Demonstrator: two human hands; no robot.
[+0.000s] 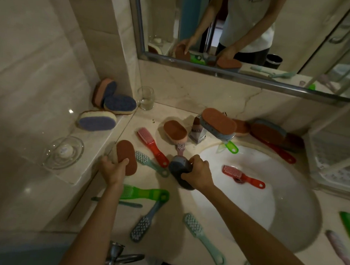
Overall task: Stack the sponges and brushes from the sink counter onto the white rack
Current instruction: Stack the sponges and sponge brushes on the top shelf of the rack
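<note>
Left hand (112,170) grips brown sponge (126,156), right hand (199,173) dark sponge (179,168); reaching right to white rack (328,155) could clip tap-perched sponge (218,122).

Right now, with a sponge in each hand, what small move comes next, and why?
Probably carry the grey sponge in the right hand across the sink to the white rack at far right: it is gripped and nearer the rack than the left hand with its brown sponge.
</note>
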